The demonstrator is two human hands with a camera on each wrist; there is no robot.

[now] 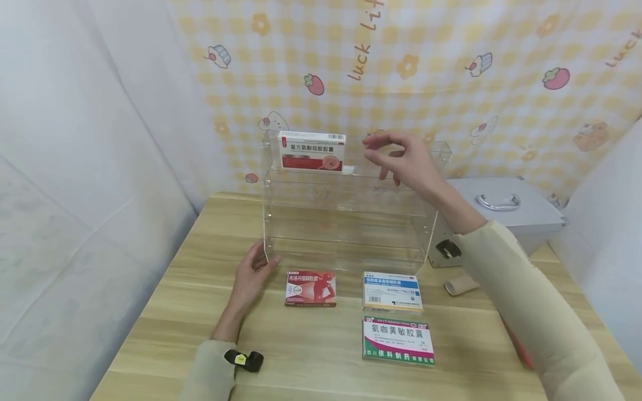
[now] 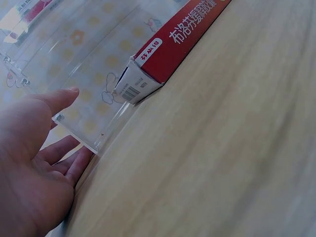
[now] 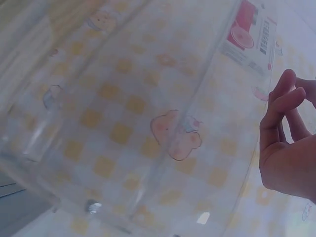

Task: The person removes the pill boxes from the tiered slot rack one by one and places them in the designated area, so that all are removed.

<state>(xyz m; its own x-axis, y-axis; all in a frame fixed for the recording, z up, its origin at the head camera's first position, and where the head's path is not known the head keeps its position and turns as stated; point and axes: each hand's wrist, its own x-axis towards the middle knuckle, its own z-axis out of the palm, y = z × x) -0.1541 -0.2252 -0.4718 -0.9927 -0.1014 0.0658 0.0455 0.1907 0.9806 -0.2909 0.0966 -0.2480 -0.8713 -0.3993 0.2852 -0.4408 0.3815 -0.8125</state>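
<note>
A clear acrylic display rack [image 1: 346, 223] with several tiers stands on the table. My left hand [image 1: 252, 277] holds its lower left corner; in the left wrist view, the thumb [image 2: 61, 100] lies in front of the side panel and the other fingers go behind. On the top tier, at the left, a white and red medicine box [image 1: 312, 152] stands upright. My right hand [image 1: 403, 159] hovers by that tier, right of the box and apart from it, fingers loosely bent and holding nothing. A red medicine box [image 1: 310, 289] lies near the rack's front, close to my left hand.
Right of the red box lies a blue and white medicine box [image 1: 392, 291], with a green and magenta one [image 1: 398, 341] below it. A silver case [image 1: 506, 203] stands behind my right forearm. Near it lies a brown cardboard tube [image 1: 460, 284]. A checked curtain [image 1: 321, 72] hangs behind.
</note>
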